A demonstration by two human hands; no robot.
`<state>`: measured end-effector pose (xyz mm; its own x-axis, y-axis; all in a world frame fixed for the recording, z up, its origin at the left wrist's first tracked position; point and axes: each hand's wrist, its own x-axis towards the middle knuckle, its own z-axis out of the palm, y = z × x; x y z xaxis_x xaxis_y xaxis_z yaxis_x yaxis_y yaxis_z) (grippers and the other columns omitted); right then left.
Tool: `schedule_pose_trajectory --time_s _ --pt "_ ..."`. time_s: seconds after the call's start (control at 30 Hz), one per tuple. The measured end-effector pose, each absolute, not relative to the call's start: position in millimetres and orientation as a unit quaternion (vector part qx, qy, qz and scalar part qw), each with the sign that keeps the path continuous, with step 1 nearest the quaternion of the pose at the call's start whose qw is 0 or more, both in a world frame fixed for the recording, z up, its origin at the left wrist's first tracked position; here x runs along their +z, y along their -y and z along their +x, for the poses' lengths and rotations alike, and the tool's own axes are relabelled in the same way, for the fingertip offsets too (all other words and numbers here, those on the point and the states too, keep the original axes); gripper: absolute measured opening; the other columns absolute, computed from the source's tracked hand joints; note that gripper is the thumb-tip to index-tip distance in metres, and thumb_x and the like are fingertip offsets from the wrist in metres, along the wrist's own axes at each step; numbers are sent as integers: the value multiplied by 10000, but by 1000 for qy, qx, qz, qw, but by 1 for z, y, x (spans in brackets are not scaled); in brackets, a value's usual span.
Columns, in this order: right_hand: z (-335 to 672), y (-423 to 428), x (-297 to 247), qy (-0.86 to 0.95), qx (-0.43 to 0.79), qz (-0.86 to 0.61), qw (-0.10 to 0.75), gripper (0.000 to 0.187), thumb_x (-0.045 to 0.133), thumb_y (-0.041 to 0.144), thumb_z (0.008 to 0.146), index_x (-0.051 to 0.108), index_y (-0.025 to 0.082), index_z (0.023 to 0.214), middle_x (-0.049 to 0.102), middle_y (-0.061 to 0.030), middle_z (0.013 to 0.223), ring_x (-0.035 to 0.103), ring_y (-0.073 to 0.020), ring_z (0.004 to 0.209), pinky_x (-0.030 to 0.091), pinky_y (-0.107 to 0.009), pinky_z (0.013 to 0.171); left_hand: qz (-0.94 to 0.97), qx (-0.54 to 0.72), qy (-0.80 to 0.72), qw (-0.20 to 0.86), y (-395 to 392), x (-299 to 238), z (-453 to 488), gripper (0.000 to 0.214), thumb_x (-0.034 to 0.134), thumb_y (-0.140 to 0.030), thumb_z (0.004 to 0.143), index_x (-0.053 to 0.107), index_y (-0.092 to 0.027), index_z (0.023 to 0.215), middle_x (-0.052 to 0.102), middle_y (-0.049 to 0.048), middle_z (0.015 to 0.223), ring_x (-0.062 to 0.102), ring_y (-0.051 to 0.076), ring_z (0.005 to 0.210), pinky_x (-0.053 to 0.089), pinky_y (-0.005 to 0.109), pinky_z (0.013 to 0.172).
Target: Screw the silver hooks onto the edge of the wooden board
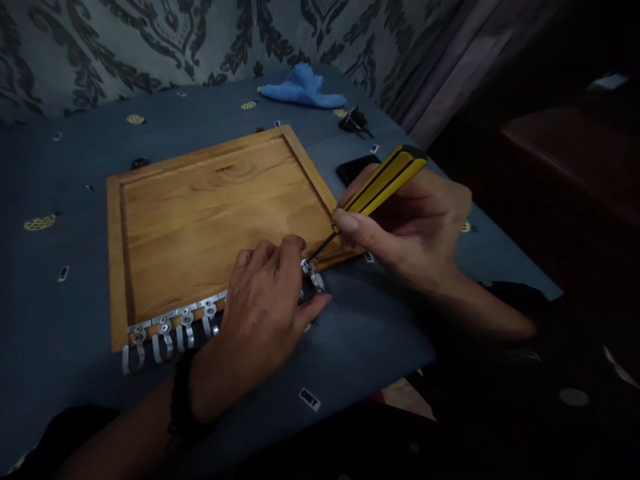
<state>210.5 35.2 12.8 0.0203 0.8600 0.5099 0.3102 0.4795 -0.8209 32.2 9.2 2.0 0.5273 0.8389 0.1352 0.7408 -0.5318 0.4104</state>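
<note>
The right hand (420, 230) pinches one screwdriver (385, 180) by its ridged yellow-and-black handle, fingers closed; the thin shaft slants downward from the grip to the rightmost of at least five curved metal hooks (187, 320) along one framed, grained wooden panel (215, 213). The left hand (263, 293) covers mid-row; whether it grips anything is hidden.

One screwdriver (381, 187), five hooks (188, 320), perhaps more

a yellow screwdriver (386, 181) slants down to silvery hooks (165, 327) lining a framed wooden panel's (215, 213) near edge
</note>
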Motion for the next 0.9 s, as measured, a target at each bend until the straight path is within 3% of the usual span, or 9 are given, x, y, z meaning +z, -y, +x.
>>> schedule_pose_trajectory --time_s 0.27,0.4,0.6,0.77,0.9 --pt "212 -36 14 671 274 -431 537 231 840 457 689 675 295 693 619 8 680 560 -178 608 465 -327 493 865 173 -449 138 -10 0 32 433 705 -339 836 423 -199 1135 673 49 983 602 275 936 449 426 803" --pt "214 -34 18 666 348 -404 522 141 798 339 765 732 298 882 690 11 812 609 -145 607 520 -294 504 865 172 -449 142 -9 1 32 417 703 -343 840 420 -209 1114 669 51 1014 597 270 950 442 416 805" --pt "217 -29 21 641 424 -394 504 247 692 384 865 733 256 1073 740 -26 922 638 -128 596 534 -264 481 863 159 -455 153 -9 2 32 411 697 -345 843 427 -203 1119 672 55 1019 590 281 967 428 425 817" --pt "217 -31 20 654 391 -381 523 125 744 335 826 758 246 912 743 1 810 571 -89 440 444 -245 368 867 159 -445 156 -9 3 31 410 696 -327 855 419 -194 1126 671 44 1035 593 279 978 424 427 811" --pt "214 -33 19 650 379 -370 545 79 806 283 760 754 226 779 718 12 737 552 -77 407 458 -232 348 868 165 -445 148 -9 2 32 426 731 -329 832 435 -190 1105 677 38 1020 596 286 981 428 429 809"
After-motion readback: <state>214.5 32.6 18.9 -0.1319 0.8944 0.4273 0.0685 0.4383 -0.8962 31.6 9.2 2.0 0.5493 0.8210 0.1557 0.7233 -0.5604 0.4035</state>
